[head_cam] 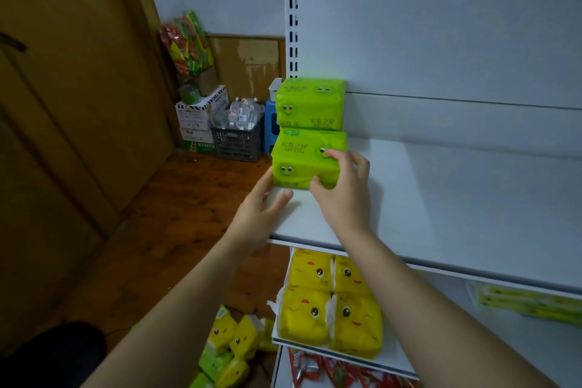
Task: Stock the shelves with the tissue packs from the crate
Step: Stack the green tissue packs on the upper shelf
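The front pack, green, lies at the left end of the shelf, its left side about level with the shelf's end. The right hand grips its right end, fingers curled over the top and thumb on the front face. The left hand is open, its straight fingers against the pack's left side, the thumb on the shelf just in front. A second pack touches it from behind or from above; I cannot tell which.

The main risk is the shelf's end. Nothing but the left palm stops the pack there, so a push to the left from the right hand, or the left hand lifting away too soon, could tip it off to the floor. If the second pack does rest on top, any sliding or twisting of the front one could drag it askew or bring it down. The wrapper looks soft and slick, so a hard pinch would probably dent the corner, and a light one may let it slip. Pulling it forward would leave it crooked in the row.

Below, yellow packs fill the next shelf and more packs wait lower down; the crate itself I cannot make out
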